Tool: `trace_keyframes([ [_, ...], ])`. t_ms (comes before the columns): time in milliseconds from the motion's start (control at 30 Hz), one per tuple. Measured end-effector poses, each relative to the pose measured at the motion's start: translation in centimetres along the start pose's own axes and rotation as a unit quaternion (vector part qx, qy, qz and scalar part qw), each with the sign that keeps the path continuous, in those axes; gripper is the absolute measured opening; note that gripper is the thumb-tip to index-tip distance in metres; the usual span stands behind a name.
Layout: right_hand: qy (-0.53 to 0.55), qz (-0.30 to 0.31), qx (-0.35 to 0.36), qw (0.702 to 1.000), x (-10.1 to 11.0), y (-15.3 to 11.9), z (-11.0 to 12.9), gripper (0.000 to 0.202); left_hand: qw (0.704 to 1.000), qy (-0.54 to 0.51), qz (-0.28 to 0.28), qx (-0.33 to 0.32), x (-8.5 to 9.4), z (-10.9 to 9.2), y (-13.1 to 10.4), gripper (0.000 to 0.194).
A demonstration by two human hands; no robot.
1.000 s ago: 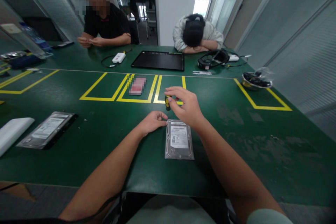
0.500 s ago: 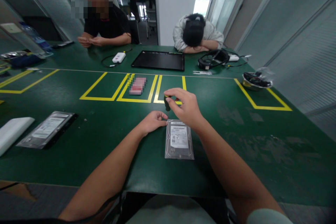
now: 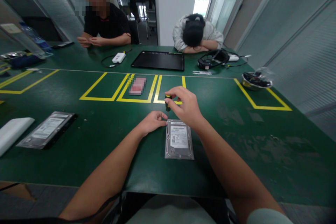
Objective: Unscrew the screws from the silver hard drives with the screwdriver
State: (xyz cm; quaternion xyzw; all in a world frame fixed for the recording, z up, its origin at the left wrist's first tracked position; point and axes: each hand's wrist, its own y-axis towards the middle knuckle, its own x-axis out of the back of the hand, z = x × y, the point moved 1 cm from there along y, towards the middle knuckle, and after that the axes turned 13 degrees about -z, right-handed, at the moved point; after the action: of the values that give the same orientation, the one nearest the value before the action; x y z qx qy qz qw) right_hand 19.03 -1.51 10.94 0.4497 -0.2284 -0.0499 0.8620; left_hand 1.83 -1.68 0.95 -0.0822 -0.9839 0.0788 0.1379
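A silver hard drive (image 3: 179, 140) with a white label lies flat on the green table in front of me. My left hand (image 3: 154, 122) is closed at its far left corner, thumb and fingertips around the edge there. Above the far edge of the drive, my right hand (image 3: 185, 105) pinches the black and yellow handle of a screwdriver (image 3: 168, 103), which stands roughly upright. The screwdriver's shaft is too thin to make out, so where its tip sits I cannot tell.
A second hard drive (image 3: 47, 129) and a white box-like object (image 3: 14, 133) lie at left. Beyond yellow tape outlines are a dark flat panel (image 3: 159, 60), a black headset (image 3: 214, 59) and a bowl of dark parts (image 3: 257, 79). Two people sit across the table.
The screwdriver handle has turned slightly and stands a little more upright in my right hand, whose fingers have shifted a little. My left hand and the hard drive stay put.
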Motion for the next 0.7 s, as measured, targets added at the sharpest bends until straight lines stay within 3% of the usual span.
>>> trace_keyframes([
  [700,-0.007,0.014,-0.004,1.0,-0.09,-0.12,0.06,0.013,1.0,0.006,-0.002,0.003,-0.05,-0.32,-0.16,0.03],
])
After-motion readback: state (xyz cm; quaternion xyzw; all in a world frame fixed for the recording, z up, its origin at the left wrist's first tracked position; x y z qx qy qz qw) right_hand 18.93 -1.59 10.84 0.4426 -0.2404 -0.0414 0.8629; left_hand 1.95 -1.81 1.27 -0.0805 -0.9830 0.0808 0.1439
